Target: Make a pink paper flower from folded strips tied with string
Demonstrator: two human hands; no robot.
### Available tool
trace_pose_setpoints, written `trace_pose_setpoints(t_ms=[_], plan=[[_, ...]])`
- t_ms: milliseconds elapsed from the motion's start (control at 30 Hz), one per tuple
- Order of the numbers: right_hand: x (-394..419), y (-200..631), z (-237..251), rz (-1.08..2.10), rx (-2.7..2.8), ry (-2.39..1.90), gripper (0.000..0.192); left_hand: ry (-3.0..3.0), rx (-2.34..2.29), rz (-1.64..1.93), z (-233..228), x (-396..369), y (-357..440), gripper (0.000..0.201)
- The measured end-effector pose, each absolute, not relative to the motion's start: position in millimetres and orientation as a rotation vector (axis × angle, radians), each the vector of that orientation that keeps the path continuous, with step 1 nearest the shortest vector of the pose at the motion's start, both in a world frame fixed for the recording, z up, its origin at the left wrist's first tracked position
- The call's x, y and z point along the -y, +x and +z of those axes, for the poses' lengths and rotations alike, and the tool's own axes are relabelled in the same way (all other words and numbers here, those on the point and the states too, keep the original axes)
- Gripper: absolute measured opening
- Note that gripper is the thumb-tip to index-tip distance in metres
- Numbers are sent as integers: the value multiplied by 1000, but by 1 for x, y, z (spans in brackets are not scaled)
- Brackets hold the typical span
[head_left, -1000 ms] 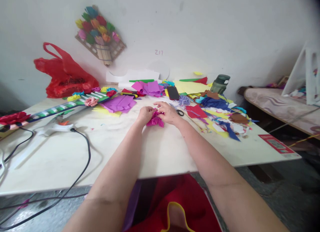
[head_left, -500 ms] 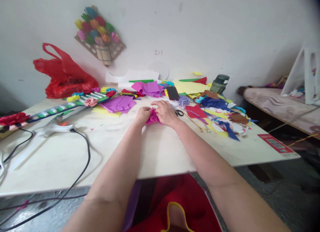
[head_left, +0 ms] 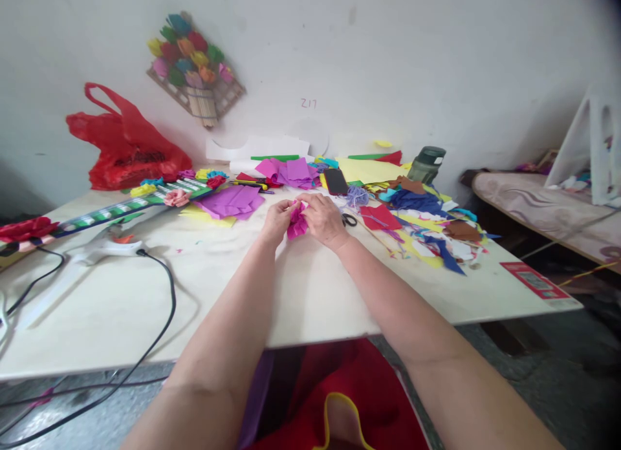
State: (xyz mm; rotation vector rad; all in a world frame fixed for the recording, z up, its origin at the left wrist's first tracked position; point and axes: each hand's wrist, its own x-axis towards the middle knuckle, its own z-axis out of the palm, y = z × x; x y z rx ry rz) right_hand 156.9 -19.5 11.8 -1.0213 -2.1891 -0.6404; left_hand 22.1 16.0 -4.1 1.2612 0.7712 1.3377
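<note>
A crumpled pink paper flower point(head_left: 297, 225) is held just above the pale table point(head_left: 145, 301), near its middle. My left hand point(head_left: 278, 218) pinches its left side. My right hand point(head_left: 324, 218) closes over its right side, fingers curled around the paper. Both forearms reach forward from the near edge. Small black scissors point(head_left: 348, 219) lie right beside my right hand.
Purple paper sheets point(head_left: 231, 201) lie behind my left hand, a black phone point(head_left: 334, 180) and a dark bottle point(head_left: 425, 165) further back. Coloured scraps point(head_left: 427, 230) cover the right side. A glue gun point(head_left: 104, 246) with black cable lies left, a red bag point(head_left: 127, 146) behind it.
The pink flower has been lifted slightly and turned between my hands. My right hand shifted from resting over it to gripping its side.
</note>
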Motion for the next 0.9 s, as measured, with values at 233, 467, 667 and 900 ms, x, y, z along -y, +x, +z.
trace_pose_setpoints(t_ms=[233,467,667,900], plan=[[17,160,8,-663,2149,-1030,29,1316,-785,1288,0,-11,21,40],[20,157,9,-634,2183,-1011,29,1317,-847,1216,-3,-12,16,40],[18,158,7,-642,2182,-993,27,1343,-876,1193,-3,-13,15,37],[18,156,7,-645,2237,-973,28,1459,-988,1218,-9,-20,15,31]])
